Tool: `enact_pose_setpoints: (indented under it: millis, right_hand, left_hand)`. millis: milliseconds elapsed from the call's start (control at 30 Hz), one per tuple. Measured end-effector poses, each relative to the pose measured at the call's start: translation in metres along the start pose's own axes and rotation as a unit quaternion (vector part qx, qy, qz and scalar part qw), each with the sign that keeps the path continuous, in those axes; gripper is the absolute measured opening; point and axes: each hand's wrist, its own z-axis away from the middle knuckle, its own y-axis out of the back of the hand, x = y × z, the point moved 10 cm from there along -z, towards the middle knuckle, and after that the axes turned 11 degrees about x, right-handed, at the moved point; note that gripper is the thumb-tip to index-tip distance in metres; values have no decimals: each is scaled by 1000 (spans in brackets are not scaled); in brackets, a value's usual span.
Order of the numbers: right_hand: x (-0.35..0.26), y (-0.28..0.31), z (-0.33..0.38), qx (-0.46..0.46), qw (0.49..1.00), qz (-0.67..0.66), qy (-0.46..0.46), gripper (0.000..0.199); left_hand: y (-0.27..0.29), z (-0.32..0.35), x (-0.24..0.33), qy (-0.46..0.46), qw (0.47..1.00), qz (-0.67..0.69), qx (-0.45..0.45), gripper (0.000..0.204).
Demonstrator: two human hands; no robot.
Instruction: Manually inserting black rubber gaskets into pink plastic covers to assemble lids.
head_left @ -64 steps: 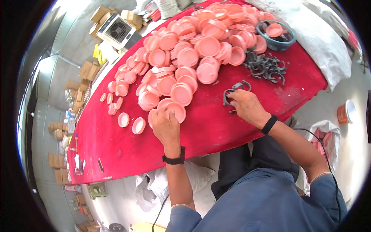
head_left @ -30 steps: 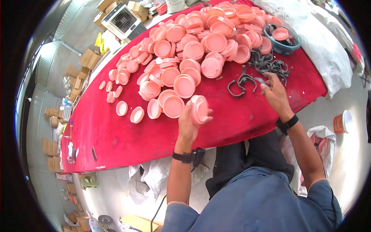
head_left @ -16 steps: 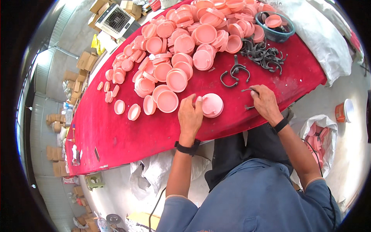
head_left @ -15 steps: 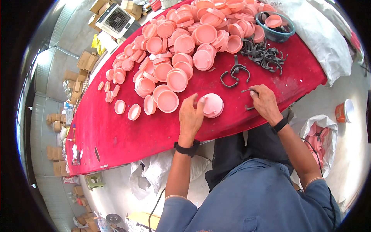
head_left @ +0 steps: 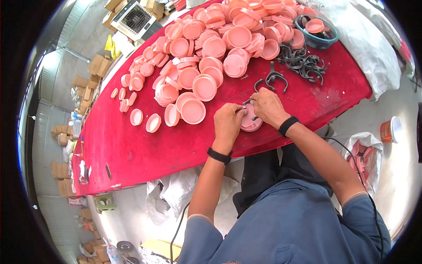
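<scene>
Two hands close on one pink plastic cap (head_left: 251, 123) at the red bench's (head_left: 145, 149) near edge: left hand (head_left: 228, 122) steadying its rim, right hand (head_left: 268, 107) pressing a dark metal clip (head_left: 249, 102) onto it. The cap looks light and stiff, best gripped by its rim.

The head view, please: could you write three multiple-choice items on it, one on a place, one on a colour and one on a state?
1. Where does the teal bowl stand?
A. At the far right end of the red table
B. On the floor
C. Beside the left hand

2. What colour are the metal clips heaped near the bowl?
A. Yellow
B. Dark grey
C. White

3. What is the state of the pink lid at the table's near edge?
A. Lying alone, untouched
B. Stacked in the bowl
C. Held between the left hand and the right hand

Answers: 1 A, it sits on the cloth past the clips; 2 B, they look dark against the red; 3 C, fingers of both close on it.
</scene>
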Motion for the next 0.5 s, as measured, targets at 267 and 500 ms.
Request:
enact_pose_setpoints:
  millis: [267,500]
  right_hand:
    - [-23,3,6,-11,996,73,40,18]
    - [-25,-2,8,-42,992,86,85,19]
  left_hand:
    - [-2,-5,-4,6,999,-37,3,18]
    - [-5,-6,-4,0,1000,-29,-1,22]
